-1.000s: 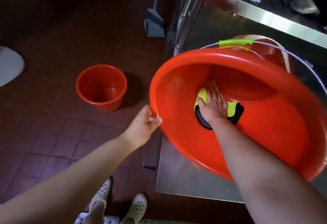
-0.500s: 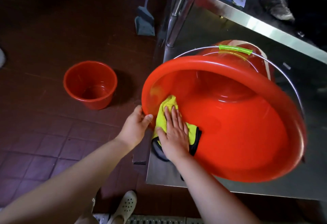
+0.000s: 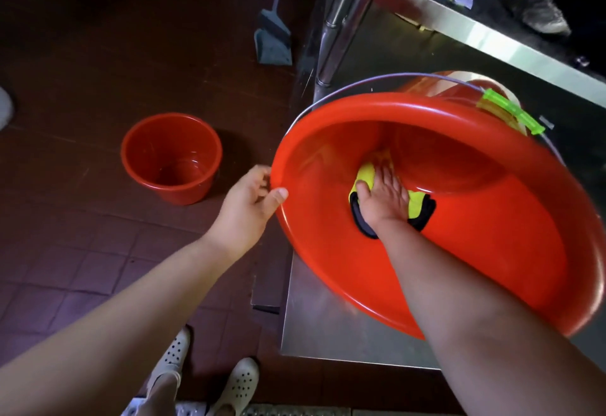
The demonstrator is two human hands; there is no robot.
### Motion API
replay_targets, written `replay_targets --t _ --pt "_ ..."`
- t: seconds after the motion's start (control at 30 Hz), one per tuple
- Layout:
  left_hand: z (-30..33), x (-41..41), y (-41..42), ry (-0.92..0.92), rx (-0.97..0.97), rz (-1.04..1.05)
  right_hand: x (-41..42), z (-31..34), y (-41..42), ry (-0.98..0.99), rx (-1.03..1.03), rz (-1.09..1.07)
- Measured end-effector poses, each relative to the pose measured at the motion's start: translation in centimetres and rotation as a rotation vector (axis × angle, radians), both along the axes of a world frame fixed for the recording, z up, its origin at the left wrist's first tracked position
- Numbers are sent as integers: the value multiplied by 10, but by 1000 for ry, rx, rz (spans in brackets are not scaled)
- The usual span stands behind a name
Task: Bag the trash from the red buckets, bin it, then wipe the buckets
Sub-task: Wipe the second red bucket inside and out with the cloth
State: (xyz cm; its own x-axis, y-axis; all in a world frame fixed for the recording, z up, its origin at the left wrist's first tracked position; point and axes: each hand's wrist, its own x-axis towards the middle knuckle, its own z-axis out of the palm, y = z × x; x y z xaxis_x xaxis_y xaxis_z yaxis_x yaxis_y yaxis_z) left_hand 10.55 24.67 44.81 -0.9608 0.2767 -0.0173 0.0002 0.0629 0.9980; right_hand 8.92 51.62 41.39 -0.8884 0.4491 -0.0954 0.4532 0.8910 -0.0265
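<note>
The big bucket (image 3: 459,241) lies tilted on its side on the steel bench (image 3: 328,323), mouth toward the camera, its wire handle (image 3: 377,82) (with a green grip) arcing above the rim. The left hand (image 3: 249,205) grips the rim's left edge, thumb over the lip. The right hand (image 3: 385,200), fingers flat and together, presses a yellow-and-black cloth (image 3: 416,207) against the inner wall. A small bucket (image 3: 170,156) stands upright on the floor (image 3: 82,235), well apart.
</note>
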Motion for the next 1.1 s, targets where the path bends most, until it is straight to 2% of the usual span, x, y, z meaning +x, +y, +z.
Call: replay_targets --t 0.13,0.33,0.47,0.6,0.73,0.9,1.0,1.1 --pt "-34 30 9 -270 49 -193 3 3 -16 5 -20 -28" --pt "-47 37 15 -296 195 -128 75 3 -100 85 -91 177" --pt "-46 37 12 -271 172 -107 110 5 -127 74 -130 199" --pt "-35 28 0 -232 137 -92 86 5 -106 71 -168 184" --pt "-11 13 -14 -84 66 -99 42 1 -69 74 -113 148" --pt "10 5 -17 77 -17 -87 0 -3 -13 -1 -16 1" --pt "3 12 -11 66 16 -24 -8 -5 0 -20 35 -15" --pt "-23 29 -2 -120 25 -103 -8 -3 -7 -22 19 -8"
